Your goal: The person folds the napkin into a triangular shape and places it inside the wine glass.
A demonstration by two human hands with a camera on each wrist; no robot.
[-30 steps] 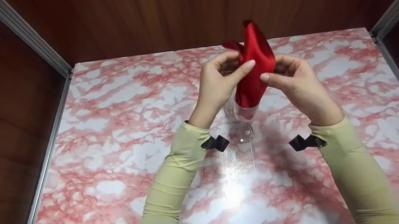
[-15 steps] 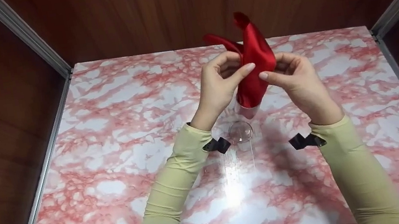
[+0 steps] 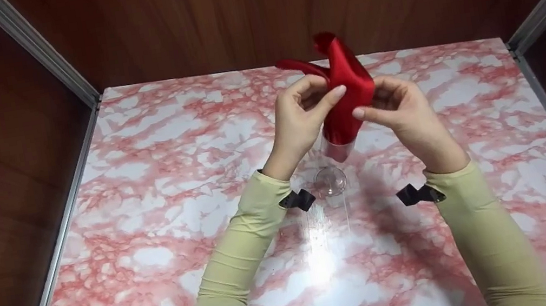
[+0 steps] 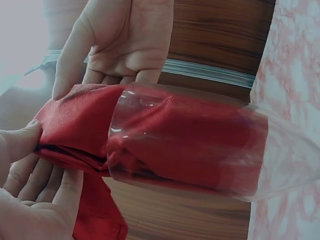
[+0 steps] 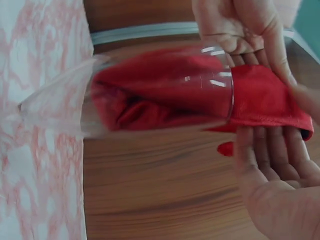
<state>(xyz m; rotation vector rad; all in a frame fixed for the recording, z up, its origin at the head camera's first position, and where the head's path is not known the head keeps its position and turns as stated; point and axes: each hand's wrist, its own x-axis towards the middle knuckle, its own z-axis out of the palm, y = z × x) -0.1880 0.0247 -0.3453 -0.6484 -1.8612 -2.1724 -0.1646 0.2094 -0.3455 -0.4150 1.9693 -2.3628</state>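
A red satin napkin (image 3: 346, 78) stands with its lower part inside a clear stemmed glass (image 3: 339, 150). The glass is upright, its round foot (image 3: 330, 181) on the table. Through the bowl (image 4: 190, 142) in the left wrist view, the bunched cloth shows. Above the rim, my left hand (image 3: 299, 110) pinches the napkin's left side, thumb in front and fingers behind. On the other side my right hand (image 3: 406, 112) holds the right edge between thumb and fingers. Two loose ends of cloth stick up and lean left. The cloth partly hides the fingertips behind it.
The table (image 3: 152, 221) has a red and white marbled top. Dark wood panels (image 3: 207, 15) stand at the back and both sides, with metal strips (image 3: 37, 48) at the corners. A bright light reflection lies in front of the glass.
The napkin's left flap has swung out to the left. Its tall tip has tilted left and folded over. My right thumb has slid slightly down the cloth; the glass has stayed in place.
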